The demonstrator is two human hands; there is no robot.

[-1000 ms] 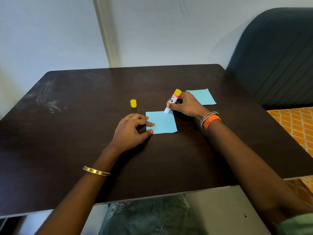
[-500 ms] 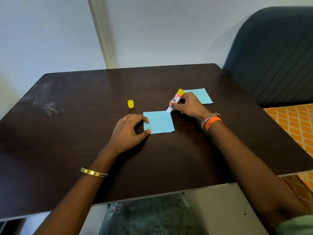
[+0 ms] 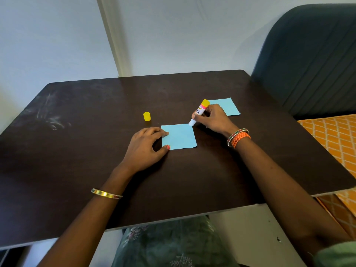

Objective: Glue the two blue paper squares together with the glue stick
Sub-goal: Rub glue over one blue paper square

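Note:
A blue paper square [image 3: 179, 136] lies flat in the middle of the dark table [image 3: 77, 151]. My left hand [image 3: 146, 147] presses its left edge down with fingertips and thumb. My right hand [image 3: 212, 118] grips an uncapped glue stick [image 3: 199, 111] with a yellow end, tilted, its white tip touching the square's far right corner. A second blue paper square [image 3: 225, 106] lies behind my right hand, partly hidden by it.
The yellow glue cap [image 3: 147, 116] stands on the table left of the near square. A dark upholstered chair back [image 3: 308, 64] rises at the right, with an orange patterned cloth [image 3: 335, 135] below it. A white wall stands behind the table.
The glue stick's tip stays at the square's far right corner, its yellow end tilted a little further right. My left hand keeps holding the paper's left edge. The camera view has shifted slightly.

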